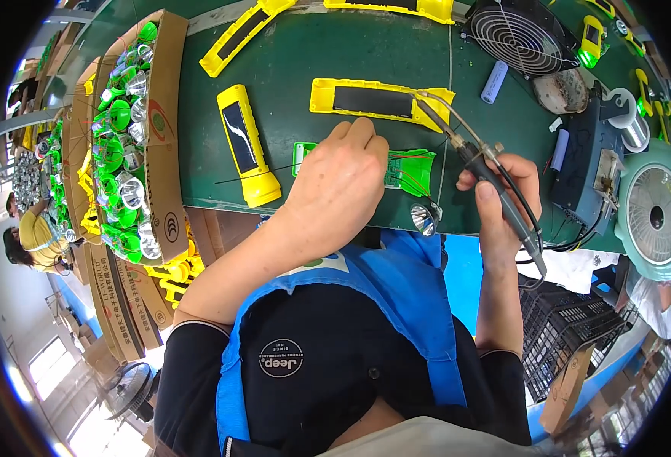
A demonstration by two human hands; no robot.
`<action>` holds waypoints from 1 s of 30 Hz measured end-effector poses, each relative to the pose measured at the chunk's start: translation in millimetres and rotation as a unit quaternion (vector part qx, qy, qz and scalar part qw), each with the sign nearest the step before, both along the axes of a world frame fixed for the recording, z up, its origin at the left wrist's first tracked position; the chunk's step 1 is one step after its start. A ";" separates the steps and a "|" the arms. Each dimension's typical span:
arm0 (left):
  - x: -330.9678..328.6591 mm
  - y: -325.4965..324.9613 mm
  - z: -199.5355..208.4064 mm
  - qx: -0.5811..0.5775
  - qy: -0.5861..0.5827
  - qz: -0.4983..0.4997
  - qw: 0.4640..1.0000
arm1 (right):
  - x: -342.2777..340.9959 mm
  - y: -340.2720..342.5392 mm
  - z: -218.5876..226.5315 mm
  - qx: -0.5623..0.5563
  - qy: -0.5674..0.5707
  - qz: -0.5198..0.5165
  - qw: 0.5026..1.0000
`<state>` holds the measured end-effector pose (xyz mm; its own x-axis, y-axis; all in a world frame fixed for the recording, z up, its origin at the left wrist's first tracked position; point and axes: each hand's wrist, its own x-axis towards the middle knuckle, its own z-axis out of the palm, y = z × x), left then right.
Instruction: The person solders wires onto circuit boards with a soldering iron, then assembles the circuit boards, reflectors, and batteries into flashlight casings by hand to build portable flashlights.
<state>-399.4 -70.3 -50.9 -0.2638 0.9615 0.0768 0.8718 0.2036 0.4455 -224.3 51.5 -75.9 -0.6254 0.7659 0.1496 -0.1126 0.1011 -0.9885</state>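
Observation:
My right hand (503, 202) grips a soldering iron (495, 183) with a thin solder feed tube alongside. Its tip hangs over the right end of a yellow flashlight shell half (385, 103) with a dark panel. My left hand (343, 183) is closed above the middle of a green flashlight insert (415, 171) carrying a circuit board and thin wires. Its fingertips are hidden, so what they pinch cannot be made out. A silver reflector (424, 218) lies by the insert's right end, near the table's front edge. Left of my hand lies a yellow flashlight body (248, 145).
At left stands a cardboard box (166, 129) full of green parts and reflectors. On the right are a blue battery cell (494, 82), black fan (518, 34), solder spool (631, 126), blue soldering station (583, 164) and green fan (655, 213). More yellow shells (244, 34) lie at the back.

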 end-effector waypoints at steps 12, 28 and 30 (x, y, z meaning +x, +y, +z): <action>-40.5 21.2 31.0 -0.017 -0.093 -0.017 0.995 | -30.5 16.6 30.6 0.057 0.051 -0.016 0.997; -59.9 -21.0 0.5 0.090 -0.445 0.132 0.881 | -55.3 19.8 -16.7 0.299 -0.061 0.017 0.952; -59.7 -22.0 -6.5 0.056 -0.428 0.135 0.892 | -33.5 13.0 -23.6 0.242 -0.054 0.015 0.969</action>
